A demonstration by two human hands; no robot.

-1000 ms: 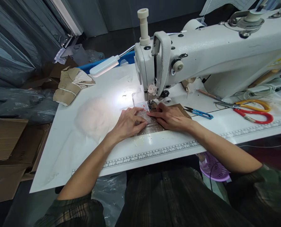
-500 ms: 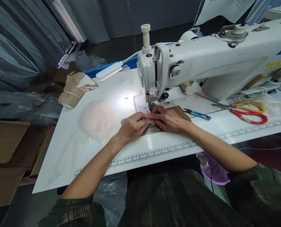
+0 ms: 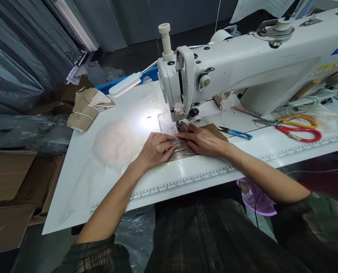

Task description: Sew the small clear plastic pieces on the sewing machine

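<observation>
My left hand lies with its fingers stretched out over the left edge of a thin see-through piece in front of the needle. My right hand rests on the right side of the same piece, index finger extended near the presser foot and thumb apart from it. Brown mesh-like material shows between and below the hands, with a plain brown sheet behind my right hand. The white sewing machine stands over them. Whether the layers are joined cannot be seen.
Blue thread snips and scissors with red and yellow handles lie to the right. A lamp lights the white table. A tied brown bundle sits at the back left. Cardboard boxes stand left; a purple basket is below.
My hands have moved apart: the left fingers no longer meet the right ones, and more of the see-through piece and brown mesh shows between them. The view has shifted slightly.
</observation>
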